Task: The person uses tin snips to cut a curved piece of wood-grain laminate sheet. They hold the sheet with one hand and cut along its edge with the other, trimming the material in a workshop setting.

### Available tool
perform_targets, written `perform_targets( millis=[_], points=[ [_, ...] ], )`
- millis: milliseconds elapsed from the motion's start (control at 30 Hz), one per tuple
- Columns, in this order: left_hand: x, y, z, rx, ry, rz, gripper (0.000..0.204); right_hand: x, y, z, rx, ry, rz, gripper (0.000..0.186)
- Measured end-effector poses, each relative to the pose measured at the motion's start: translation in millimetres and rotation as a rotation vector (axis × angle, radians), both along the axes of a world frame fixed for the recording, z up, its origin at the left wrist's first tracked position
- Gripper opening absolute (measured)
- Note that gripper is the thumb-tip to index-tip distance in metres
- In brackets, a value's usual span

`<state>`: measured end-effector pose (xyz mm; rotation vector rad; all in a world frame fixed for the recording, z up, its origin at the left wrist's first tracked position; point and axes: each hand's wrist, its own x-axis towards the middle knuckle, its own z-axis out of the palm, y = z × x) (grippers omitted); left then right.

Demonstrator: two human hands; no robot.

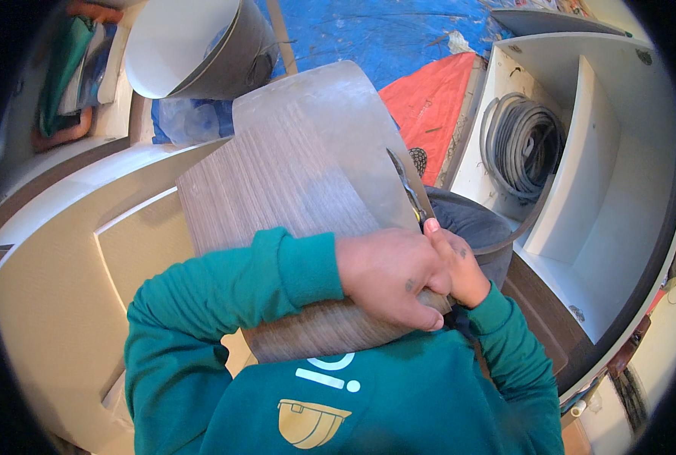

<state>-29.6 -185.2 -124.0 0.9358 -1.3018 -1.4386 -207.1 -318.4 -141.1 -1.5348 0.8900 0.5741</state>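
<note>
A wood-grain laminate sheet (pixel 277 174) lies slanted in front of my body, with a smooth grey sheet (pixel 323 98) extending past its far side. Metal snips (pixel 408 186) point away from me along the right edge, a bit of yellow showing at their handles. My right hand (pixel 459 265) is closed around the near end of the snips, thumb uppermost; most of its fingers are hidden. Across the laminate reaches my left arm. My left hand (pixel 395 273) is curled against the right hand at the sheet's near right edge, its fingers tucked out of sight.
To the right stands a white open cabinet (pixel 596 174) holding a coil of grey cable (pixel 524 148). A dark bucket (pixel 478 227) is beside my right hand. Yellowish panels (pixel 57 303) lean at left, below a large white-lined roll (pixel 194 49). Blue sheeting (pixel 345 34) and a red sheet (pixel 433 106) lie beyond.
</note>
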Motion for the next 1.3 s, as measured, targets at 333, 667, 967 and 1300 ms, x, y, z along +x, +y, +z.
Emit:
perform_targets(
  millis=[333, 667, 967, 1300],
  points=[
    [1, 3, 9, 0.015, 0.027, -0.025, 0.037, 11, 6, 4, 0.036, -0.054, -0.042, 0.064],
    [-1, 5, 10, 0.003, -0.025, -0.023, 0.035, 5, 9, -1, 0.033, -0.012, -0.067, 0.067],
    [-2, 6, 8, 0.013, -0.042, -0.043, 0.03, 6, 12, 1, 0.033, -0.028, -0.07, 0.066],
    [-2, 7, 11, -0.005, -0.049, -0.044, 0.027, 19, 12, 9, -0.006, -0.04, -0.024, 0.062]
  ],
)
